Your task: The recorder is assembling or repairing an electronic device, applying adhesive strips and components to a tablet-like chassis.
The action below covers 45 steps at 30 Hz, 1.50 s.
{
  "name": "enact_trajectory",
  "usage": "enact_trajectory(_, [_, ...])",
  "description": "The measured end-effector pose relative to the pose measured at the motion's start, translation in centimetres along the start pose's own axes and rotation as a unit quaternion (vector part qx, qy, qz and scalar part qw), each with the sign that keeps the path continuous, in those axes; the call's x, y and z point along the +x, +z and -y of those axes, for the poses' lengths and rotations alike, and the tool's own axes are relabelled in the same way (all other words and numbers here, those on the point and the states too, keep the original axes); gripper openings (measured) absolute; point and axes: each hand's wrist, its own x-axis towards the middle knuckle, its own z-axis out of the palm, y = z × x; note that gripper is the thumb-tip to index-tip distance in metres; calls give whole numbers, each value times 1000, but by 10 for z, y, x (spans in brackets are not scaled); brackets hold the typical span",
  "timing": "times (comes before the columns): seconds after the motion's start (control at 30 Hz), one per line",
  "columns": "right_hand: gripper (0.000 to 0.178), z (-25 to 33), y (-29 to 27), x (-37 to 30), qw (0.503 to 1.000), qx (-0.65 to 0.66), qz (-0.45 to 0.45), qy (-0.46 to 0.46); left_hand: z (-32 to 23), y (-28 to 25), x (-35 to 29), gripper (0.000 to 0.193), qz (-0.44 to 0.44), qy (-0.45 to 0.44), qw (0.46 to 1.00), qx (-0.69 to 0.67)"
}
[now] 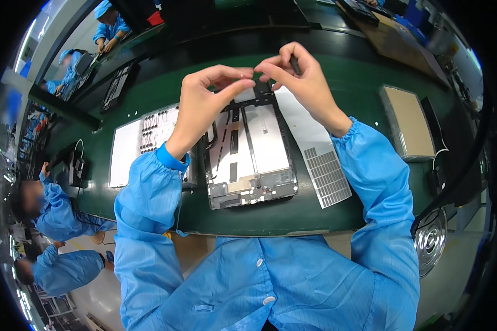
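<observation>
An opened flat electronic device (pixel 268 146), with white panels and black strips inside, lies on the green bench in front of me. Above its far end my left hand (pixel 209 99) is closed in a pinch, its thumb and fingertips close to those of the other hand. Whatever it may hold is too small to make out. My right hand (pixel 303 80) is also closed, with a slim dark thing (pixel 295 65) lying between its fingers; its kind is unclear. Beside the device, under my right forearm, lies a long white sheet with rows of grey labels (pixel 327 174).
Left of the device sits a tray of small black-tipped parts (pixel 152 132) next to a white sheet (pixel 125 151). A brown-topped box (pixel 407 122) stands at right. Another dark device (pixel 119 85) lies at far left. Several people in blue work along the left side.
</observation>
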Motion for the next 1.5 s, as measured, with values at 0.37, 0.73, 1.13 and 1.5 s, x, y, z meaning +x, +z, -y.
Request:
enact_trajectory(0.37, [28, -14, -27, 10, 986, 52, 108, 115, 13, 25, 24, 11, -58, 126, 983, 118])
enact_trajectory(0.73, [31, -37, -37, 5, 952, -294, 77, 40, 27, 32, 3, 8, 39, 119, 967, 221])
enact_trajectory(1.13, [39, -49, -22, -1, 946, -220, 152, 183, 34, 28, 2, 15, 65, 49, 979, 186])
enact_trajectory(1.5, [46, -49, -29, 5, 956, -223, 148, 122, 34, 26, 0, 11, 58, 125, 967, 214])
